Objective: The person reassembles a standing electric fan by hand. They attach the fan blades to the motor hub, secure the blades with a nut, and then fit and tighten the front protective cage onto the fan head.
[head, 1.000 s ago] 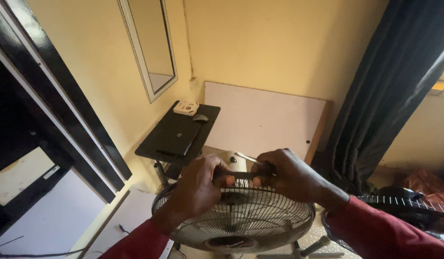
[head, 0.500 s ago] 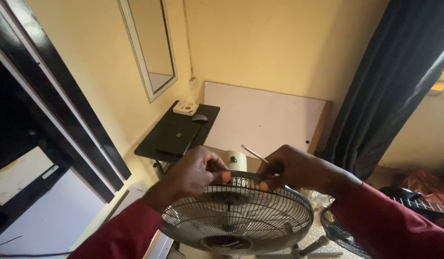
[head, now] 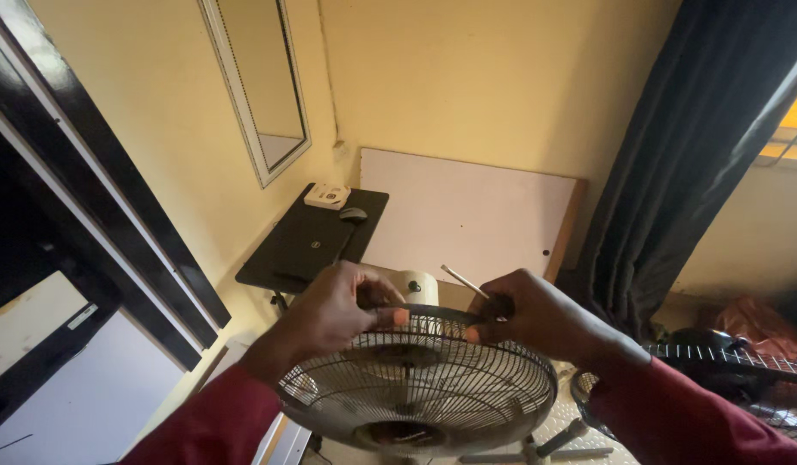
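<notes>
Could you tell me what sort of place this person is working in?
Probably a room in a home, perhaps a bedroom or study: a wall mirror, a small black table with a closed laptop, a dark curtain and a guitar. Both hands grip a fan grille.

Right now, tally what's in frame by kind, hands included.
Hands on the fan grille rim: 2, left hand and right hand
Fan grille: 1
Thin stick in the right hand: 1
Laptop: 1
Mouse: 1
Mirror: 1
Guitar: 1
Total: 8
</notes>
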